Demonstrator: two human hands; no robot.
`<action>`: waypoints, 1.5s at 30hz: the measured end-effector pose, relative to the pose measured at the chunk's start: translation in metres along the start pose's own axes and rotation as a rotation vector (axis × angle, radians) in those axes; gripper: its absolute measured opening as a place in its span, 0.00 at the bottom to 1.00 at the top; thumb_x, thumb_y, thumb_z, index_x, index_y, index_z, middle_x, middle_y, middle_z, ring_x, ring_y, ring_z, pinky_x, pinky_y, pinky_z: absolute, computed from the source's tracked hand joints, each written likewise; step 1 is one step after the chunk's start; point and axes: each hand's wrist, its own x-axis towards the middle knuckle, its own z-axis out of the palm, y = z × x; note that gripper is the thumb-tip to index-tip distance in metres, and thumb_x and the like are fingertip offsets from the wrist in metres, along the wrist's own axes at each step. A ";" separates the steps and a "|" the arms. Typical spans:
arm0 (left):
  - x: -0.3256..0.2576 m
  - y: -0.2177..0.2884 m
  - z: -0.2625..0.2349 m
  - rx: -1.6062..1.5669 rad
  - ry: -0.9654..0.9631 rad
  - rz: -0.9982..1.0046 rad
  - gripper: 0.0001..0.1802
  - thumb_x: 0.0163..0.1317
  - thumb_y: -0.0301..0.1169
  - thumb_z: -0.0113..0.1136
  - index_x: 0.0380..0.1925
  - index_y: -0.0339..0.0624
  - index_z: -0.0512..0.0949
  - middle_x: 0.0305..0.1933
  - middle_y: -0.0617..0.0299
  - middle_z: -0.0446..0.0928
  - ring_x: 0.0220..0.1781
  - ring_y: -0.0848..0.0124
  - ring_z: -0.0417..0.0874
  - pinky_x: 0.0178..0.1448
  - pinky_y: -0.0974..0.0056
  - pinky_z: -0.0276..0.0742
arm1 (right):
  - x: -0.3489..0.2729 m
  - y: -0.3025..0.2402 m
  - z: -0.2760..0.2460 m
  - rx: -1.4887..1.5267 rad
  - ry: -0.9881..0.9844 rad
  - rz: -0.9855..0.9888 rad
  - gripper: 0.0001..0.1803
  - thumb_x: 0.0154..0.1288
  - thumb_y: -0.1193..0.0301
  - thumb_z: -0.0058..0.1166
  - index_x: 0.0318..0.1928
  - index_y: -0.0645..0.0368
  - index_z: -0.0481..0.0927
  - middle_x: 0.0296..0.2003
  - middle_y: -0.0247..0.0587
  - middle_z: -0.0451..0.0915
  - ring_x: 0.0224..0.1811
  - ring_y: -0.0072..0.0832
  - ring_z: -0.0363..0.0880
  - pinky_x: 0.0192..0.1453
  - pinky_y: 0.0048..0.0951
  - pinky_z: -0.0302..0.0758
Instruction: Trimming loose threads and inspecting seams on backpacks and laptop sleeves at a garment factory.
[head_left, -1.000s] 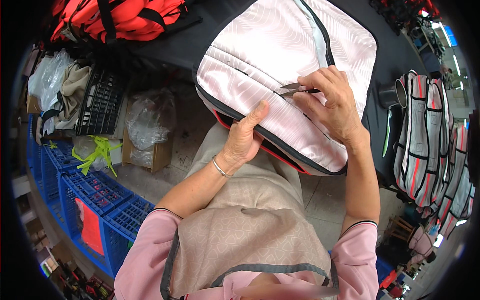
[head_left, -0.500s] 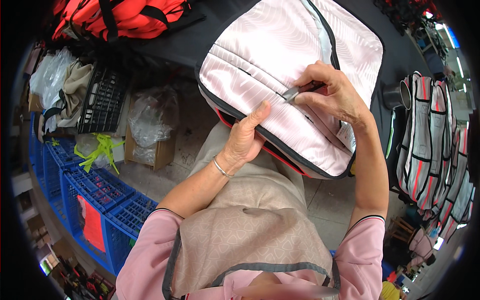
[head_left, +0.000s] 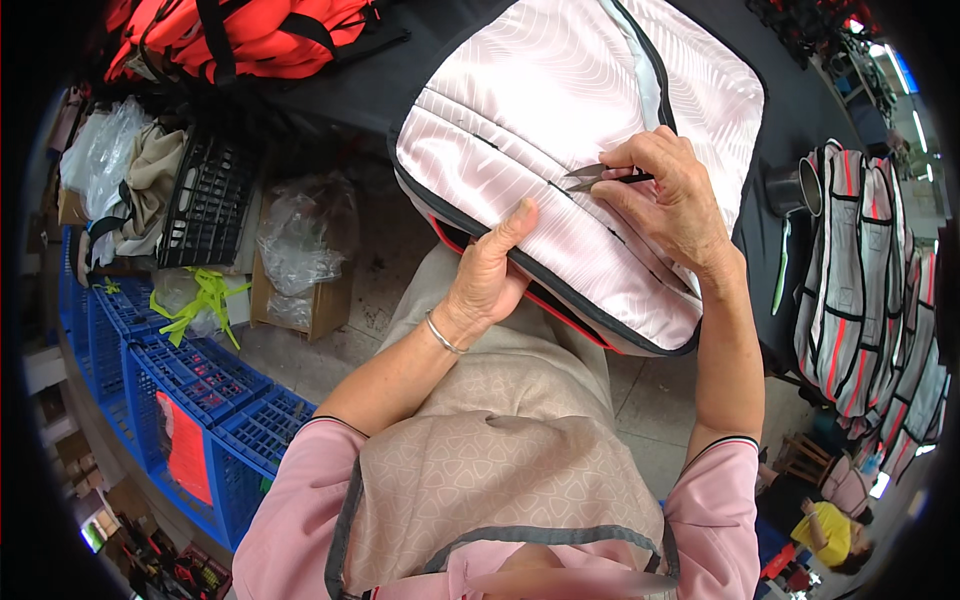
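A bag (head_left: 500, 90) with a shiny pale pink patterned lining and black edging lies spread across the dark table's edge and over my lap. My left hand (head_left: 490, 265) grips its near black-bound edge, thumb on the lining and the other fingers underneath. In my right hand (head_left: 668, 195) is a pair of small thread snips (head_left: 590, 177). Their blades point left, parted slightly, just over a stitched band of the lining where short dark thread bits show. Whether the blades touch the fabric, I cannot tell.
Orange-red bags (head_left: 270, 40) are heaped at the far left. Left of me stand blue plastic crates (head_left: 200, 370), a black basket (head_left: 205, 195) and a carton with clear plastic bags (head_left: 305, 235). A metal cup (head_left: 793, 190) and grey bags (head_left: 850, 290) are on the right.
My right hand has shifted slightly up, and the snips have turned flatter with their blades now apart. My left hand keeps its hold. A person in yellow shows more at the lower right.
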 end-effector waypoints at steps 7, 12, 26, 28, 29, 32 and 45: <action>-0.001 0.000 0.001 -0.013 0.007 -0.005 0.30 0.65 0.41 0.64 0.60 0.33 0.68 0.57 0.56 0.74 0.61 0.66 0.75 0.67 0.59 0.70 | 0.001 0.001 -0.001 -0.051 -0.007 -0.067 0.12 0.51 0.71 0.70 0.36 0.58 0.81 0.29 0.34 0.79 0.35 0.31 0.74 0.48 0.30 0.66; -0.001 0.000 0.001 -0.005 0.012 0.001 0.30 0.65 0.41 0.64 0.60 0.34 0.68 0.57 0.56 0.74 0.61 0.66 0.74 0.67 0.59 0.70 | 0.014 0.008 -0.006 0.009 -0.136 -0.032 0.13 0.52 0.71 0.70 0.38 0.58 0.82 0.30 0.33 0.79 0.36 0.29 0.75 0.48 0.29 0.68; 0.001 0.000 0.004 -0.033 0.012 0.014 0.32 0.64 0.40 0.65 0.62 0.34 0.66 0.59 0.55 0.74 0.63 0.64 0.74 0.68 0.57 0.70 | 0.001 0.001 0.002 0.496 0.037 0.418 0.13 0.61 0.68 0.66 0.42 0.63 0.82 0.33 0.34 0.82 0.35 0.19 0.78 0.45 0.21 0.76; 0.000 0.001 0.003 -0.022 -0.013 0.014 0.32 0.64 0.39 0.64 0.62 0.34 0.66 0.59 0.55 0.73 0.63 0.64 0.73 0.68 0.57 0.70 | -0.008 -0.012 0.006 0.310 0.167 0.429 0.14 0.60 0.68 0.66 0.42 0.64 0.81 0.33 0.38 0.83 0.35 0.20 0.79 0.44 0.23 0.77; 0.000 0.001 0.002 -0.024 -0.011 0.019 0.32 0.64 0.39 0.64 0.62 0.34 0.66 0.59 0.55 0.73 0.63 0.64 0.73 0.68 0.57 0.70 | -0.013 -0.018 0.009 0.254 0.195 0.414 0.15 0.59 0.69 0.67 0.42 0.66 0.81 0.33 0.41 0.84 0.34 0.21 0.80 0.40 0.23 0.78; 0.000 0.000 0.001 -0.033 -0.017 0.006 0.31 0.65 0.38 0.64 0.62 0.34 0.66 0.59 0.55 0.73 0.62 0.64 0.74 0.68 0.58 0.70 | -0.025 -0.031 0.021 0.044 0.224 0.262 0.14 0.57 0.69 0.68 0.40 0.63 0.81 0.32 0.41 0.82 0.32 0.28 0.81 0.36 0.26 0.78; -0.003 -0.002 0.004 -0.029 0.047 0.009 0.28 0.65 0.38 0.65 0.59 0.35 0.70 0.57 0.56 0.75 0.60 0.67 0.75 0.66 0.59 0.72 | -0.025 -0.030 0.041 -0.328 0.282 0.025 0.13 0.54 0.66 0.68 0.37 0.57 0.80 0.27 0.35 0.77 0.30 0.31 0.77 0.32 0.31 0.74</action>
